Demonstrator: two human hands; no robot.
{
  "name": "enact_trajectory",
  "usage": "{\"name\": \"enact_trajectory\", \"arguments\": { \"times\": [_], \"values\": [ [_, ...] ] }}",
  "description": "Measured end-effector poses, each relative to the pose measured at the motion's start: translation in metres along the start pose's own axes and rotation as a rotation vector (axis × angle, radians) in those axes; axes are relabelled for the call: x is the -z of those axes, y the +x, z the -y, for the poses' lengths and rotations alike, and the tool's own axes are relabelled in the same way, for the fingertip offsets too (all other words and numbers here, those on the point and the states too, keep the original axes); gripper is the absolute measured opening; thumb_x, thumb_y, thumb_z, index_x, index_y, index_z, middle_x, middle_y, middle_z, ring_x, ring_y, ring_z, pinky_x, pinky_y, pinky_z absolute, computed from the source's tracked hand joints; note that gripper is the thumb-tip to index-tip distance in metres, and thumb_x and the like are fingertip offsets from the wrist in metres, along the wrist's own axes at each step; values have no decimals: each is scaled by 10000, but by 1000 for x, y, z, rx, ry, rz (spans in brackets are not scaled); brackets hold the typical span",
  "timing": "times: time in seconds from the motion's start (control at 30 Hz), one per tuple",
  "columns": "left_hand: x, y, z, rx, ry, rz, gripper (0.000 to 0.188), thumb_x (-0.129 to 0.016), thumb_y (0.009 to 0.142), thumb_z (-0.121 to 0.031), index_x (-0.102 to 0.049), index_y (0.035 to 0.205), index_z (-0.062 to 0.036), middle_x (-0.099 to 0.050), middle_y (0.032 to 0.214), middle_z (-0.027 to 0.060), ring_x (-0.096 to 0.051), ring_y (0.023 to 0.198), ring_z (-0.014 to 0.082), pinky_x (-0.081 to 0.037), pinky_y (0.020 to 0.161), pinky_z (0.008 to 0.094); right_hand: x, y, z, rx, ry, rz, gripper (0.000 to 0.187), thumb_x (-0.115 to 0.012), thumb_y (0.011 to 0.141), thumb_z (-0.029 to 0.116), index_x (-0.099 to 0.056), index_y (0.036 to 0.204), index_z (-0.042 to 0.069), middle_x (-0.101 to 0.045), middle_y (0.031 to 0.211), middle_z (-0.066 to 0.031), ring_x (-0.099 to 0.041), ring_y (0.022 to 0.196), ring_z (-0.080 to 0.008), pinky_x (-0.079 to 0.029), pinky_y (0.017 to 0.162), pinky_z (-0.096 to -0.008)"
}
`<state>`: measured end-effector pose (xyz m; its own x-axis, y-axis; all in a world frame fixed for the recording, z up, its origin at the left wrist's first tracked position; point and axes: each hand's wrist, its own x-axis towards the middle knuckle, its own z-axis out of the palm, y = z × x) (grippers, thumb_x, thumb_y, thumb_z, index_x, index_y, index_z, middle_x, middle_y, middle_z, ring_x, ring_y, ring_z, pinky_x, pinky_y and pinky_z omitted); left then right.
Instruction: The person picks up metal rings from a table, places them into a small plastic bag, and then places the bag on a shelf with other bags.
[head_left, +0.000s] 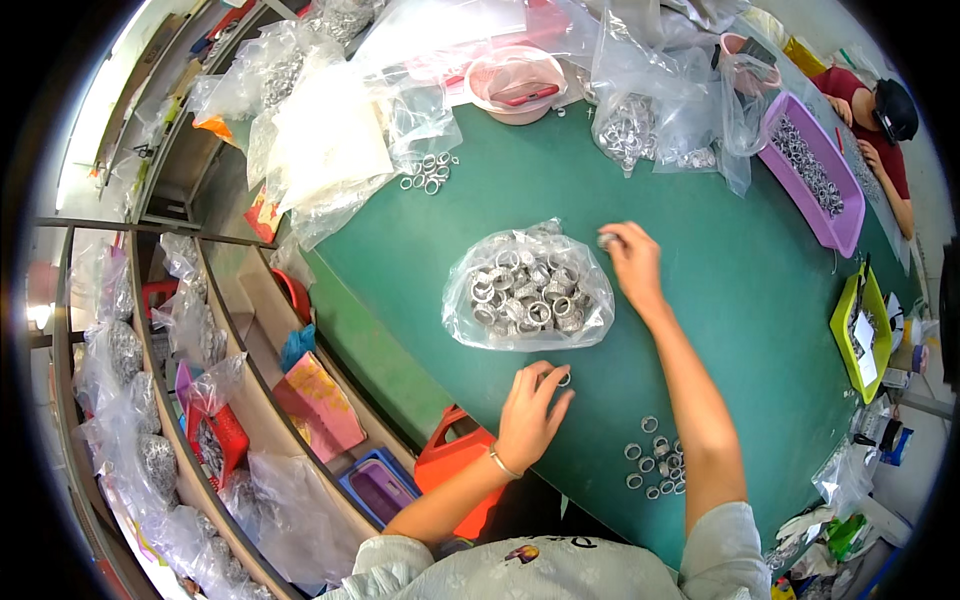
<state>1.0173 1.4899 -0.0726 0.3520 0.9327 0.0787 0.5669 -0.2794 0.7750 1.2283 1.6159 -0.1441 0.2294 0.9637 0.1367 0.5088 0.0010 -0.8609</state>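
A clear plastic bag [457,318] full of silver rings [538,313] lies on the green tabletop in front of me. Just below the bag, my left hand [530,415] pinches a silver ring [565,379] between thumb and fingers. To the right of the bag's upper edge, my right hand [635,268] grips another small silver ring [606,240] at its fingertips; the fingers partly cover it. Several loose rings [650,464] lie on the table left of my right forearm. A second small group of rings [430,174] sits farther off, up and to the left.
A pink basket [515,112] and bags of metal pieces [627,130] line the far side. At right are a purple tray [845,235] and a yellow-green tray [857,372]. A person [862,110] works at the far right. Shelves and an orange stool [455,468] stand left.
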Motion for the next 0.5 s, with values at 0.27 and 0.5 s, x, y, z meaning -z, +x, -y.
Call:
{"name": "enact_trajectory", "arguments": {
  "times": [0.27, 0.5],
  "values": [
    [-40, -7, 50, -16, 67, 93, 408, -690, 685, -1, -563, 1073, -9, -502, 984, 133, -517, 829, 305, -454, 728, 354, 48, -32, 158, 134, 211, 228, 268, -482, 755, -109, -577, 995, -40, -537, 990, -129, -558, 809, -224, -462, 705, -283],
    [63, 36, -59, -249, 52, -221, 374, -675, 604, 75, -611, 961, -15, -537, 924, 130, -534, 835, 266, -448, 734, 343, 83, -55, 143, 219, 62, -52, 240, -512, 755, -100, -595, 964, -16, -566, 973, -143, -554, 890, -294, -462, 746, -354]
  ]
}}
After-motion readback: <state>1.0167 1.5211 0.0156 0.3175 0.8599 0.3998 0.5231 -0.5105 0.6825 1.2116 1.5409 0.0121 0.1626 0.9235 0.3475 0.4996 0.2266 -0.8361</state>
